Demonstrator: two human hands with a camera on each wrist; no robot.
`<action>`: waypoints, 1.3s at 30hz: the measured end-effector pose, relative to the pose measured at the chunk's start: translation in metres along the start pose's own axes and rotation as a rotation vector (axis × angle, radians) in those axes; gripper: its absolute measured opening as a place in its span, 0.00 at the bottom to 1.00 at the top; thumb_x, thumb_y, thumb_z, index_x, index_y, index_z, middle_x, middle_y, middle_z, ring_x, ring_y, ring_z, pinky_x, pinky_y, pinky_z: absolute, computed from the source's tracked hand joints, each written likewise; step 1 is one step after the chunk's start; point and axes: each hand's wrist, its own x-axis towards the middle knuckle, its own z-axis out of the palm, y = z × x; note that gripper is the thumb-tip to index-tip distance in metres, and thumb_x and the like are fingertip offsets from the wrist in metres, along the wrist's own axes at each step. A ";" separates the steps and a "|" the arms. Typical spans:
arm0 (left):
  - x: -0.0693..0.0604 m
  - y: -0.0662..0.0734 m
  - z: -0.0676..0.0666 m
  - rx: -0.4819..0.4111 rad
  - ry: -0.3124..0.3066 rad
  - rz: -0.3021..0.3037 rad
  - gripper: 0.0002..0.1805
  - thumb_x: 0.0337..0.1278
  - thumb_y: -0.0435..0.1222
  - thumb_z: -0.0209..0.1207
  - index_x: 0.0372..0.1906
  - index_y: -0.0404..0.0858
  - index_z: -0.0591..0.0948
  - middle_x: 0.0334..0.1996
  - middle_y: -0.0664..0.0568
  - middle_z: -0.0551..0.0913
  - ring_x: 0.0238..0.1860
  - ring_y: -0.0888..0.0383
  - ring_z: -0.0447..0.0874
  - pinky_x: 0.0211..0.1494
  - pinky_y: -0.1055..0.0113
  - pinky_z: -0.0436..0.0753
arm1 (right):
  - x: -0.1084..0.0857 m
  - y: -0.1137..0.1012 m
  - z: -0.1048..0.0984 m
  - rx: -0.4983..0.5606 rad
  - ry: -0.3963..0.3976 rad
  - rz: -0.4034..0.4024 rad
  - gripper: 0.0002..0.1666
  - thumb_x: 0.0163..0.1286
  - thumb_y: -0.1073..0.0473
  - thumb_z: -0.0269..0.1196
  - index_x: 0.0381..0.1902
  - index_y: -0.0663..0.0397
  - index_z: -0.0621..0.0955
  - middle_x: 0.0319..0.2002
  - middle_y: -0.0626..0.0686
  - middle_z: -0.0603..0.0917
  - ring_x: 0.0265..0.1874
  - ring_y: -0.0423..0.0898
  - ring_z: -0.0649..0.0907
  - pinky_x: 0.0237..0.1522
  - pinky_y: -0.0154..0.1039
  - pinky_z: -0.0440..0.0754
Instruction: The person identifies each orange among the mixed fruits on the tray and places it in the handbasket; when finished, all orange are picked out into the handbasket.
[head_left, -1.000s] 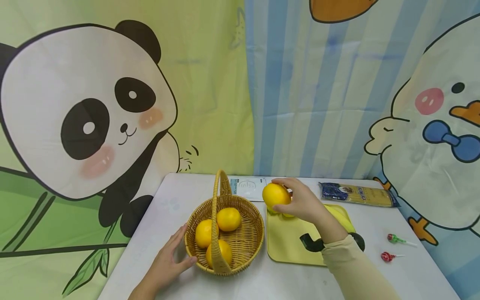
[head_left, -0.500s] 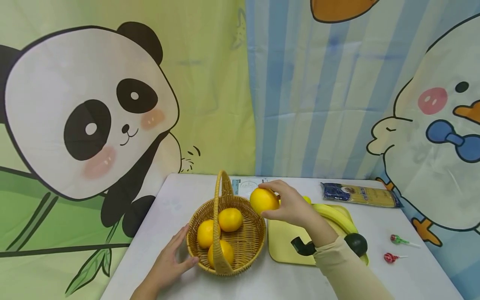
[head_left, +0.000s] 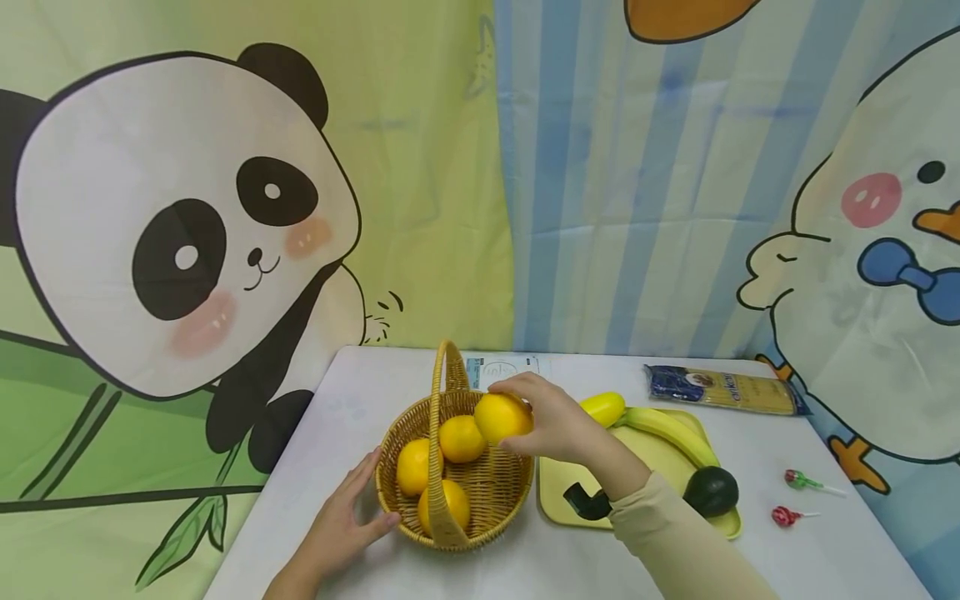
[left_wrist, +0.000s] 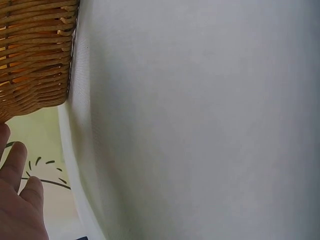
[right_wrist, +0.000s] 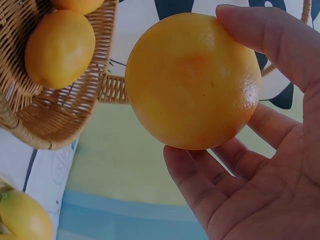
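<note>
My right hand (head_left: 558, 429) pinches an orange (head_left: 501, 418) between thumb and fingers, over the right side of the wicker basket (head_left: 491, 483). The right wrist view shows that orange (right_wrist: 192, 82) large, with the thumb at its top and fingertips beneath. Several more oranges (head_left: 461, 439) lie inside the basket, left of and under its tall handle (head_left: 435, 417). My left hand (head_left: 341, 525) is at the basket's left side, fingers extended and thumb near the lower rim. In the left wrist view the fingers of the left hand (left_wrist: 20, 200) appear just below the basket wall (left_wrist: 35, 60).
Right of the basket, a yellow tray (head_left: 555, 487) bears a banana (head_left: 671, 433), a yellow fruit (head_left: 603, 408), a dark green round fruit (head_left: 711, 492) and a black curved piece (head_left: 587, 502). Behind lie a spaghetti packet (head_left: 727, 390) and a white packet (head_left: 502, 368); two lollipops (head_left: 787, 516) lie far right.
My right hand has carried the orange leftward from above the tray to over the basket, uncovering the banana and yellow fruit. My left hand stays beside the basket.
</note>
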 end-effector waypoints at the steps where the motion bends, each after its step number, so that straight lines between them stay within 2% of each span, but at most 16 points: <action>1: 0.000 0.000 0.000 -0.002 -0.001 -0.003 0.58 0.52 0.54 0.76 0.84 0.53 0.57 0.83 0.43 0.61 0.81 0.35 0.61 0.75 0.27 0.65 | 0.001 -0.001 0.002 -0.009 -0.005 -0.004 0.43 0.55 0.54 0.80 0.70 0.44 0.78 0.65 0.48 0.79 0.57 0.45 0.81 0.53 0.43 0.86; 11: 0.001 0.000 -0.001 0.002 0.000 0.010 0.58 0.52 0.53 0.76 0.84 0.55 0.57 0.83 0.44 0.61 0.80 0.35 0.62 0.75 0.27 0.66 | 0.012 -0.011 0.016 -0.069 -0.083 -0.024 0.43 0.55 0.52 0.78 0.71 0.40 0.78 0.66 0.47 0.78 0.59 0.45 0.79 0.57 0.44 0.84; 20: 0.000 -0.002 0.000 -0.012 0.004 0.003 0.57 0.52 0.53 0.77 0.84 0.54 0.57 0.83 0.43 0.61 0.81 0.35 0.61 0.75 0.27 0.65 | 0.024 -0.017 0.031 -0.197 -0.185 -0.021 0.43 0.53 0.51 0.78 0.69 0.38 0.79 0.67 0.47 0.78 0.61 0.45 0.79 0.57 0.42 0.85; 29: 0.001 -0.003 0.000 0.000 0.001 -0.009 0.58 0.52 0.54 0.76 0.84 0.56 0.56 0.83 0.44 0.61 0.81 0.34 0.61 0.75 0.25 0.64 | 0.029 -0.017 0.043 -0.246 -0.229 -0.048 0.43 0.51 0.52 0.80 0.68 0.42 0.81 0.62 0.46 0.81 0.56 0.41 0.80 0.58 0.38 0.84; 39: 0.000 -0.001 0.001 -0.019 -0.002 -0.007 0.57 0.52 0.54 0.77 0.84 0.56 0.58 0.83 0.46 0.61 0.81 0.38 0.62 0.76 0.29 0.66 | 0.032 -0.014 0.052 -0.306 -0.285 -0.054 0.42 0.52 0.51 0.80 0.67 0.39 0.81 0.62 0.46 0.81 0.57 0.42 0.79 0.59 0.38 0.83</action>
